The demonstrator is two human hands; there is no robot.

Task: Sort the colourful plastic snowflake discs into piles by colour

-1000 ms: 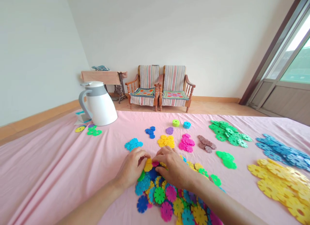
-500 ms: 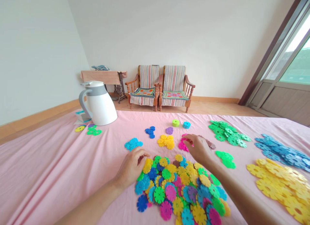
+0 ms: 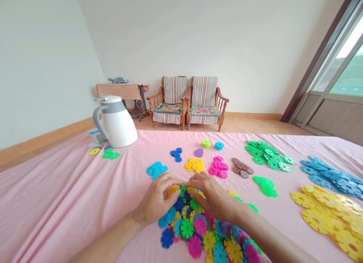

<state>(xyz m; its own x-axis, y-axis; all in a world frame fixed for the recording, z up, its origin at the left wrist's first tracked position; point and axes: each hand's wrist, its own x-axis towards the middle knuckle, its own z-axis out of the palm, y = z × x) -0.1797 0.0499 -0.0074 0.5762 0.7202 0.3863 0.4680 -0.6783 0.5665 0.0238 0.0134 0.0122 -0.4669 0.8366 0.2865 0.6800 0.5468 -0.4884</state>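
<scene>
Both hands rest at the far edge of a mixed heap of coloured notched discs [image 3: 200, 225]. My left hand [image 3: 159, 197] curves round a yellow disc [image 3: 172, 190] at the heap's left corner, thumb and fingers apart; whether it grips the disc is unclear. Beside it, my right hand [image 3: 211, 195] reaches over the heap with bent fingers on the discs near a yellow one; its fingertips are partly hidden. Just beyond lie small groups of light blue [image 3: 156, 169], yellow [image 3: 194, 164], pink [image 3: 218, 167] and brown discs [image 3: 242, 167].
A white and grey jug [image 3: 119, 123] stands at the far left of the pink cloth [image 3: 70, 191]. Dark blue [image 3: 176, 155] and purple discs [image 3: 199, 152] lie farther back. Larger green [image 3: 266, 154], blue [image 3: 330, 174] and yellow piles [image 3: 326, 214] spread at the right.
My right hand has moved left and nearer, from the pink discs to the heap's far edge beside my left hand. The pink and brown groups are now uncovered.
</scene>
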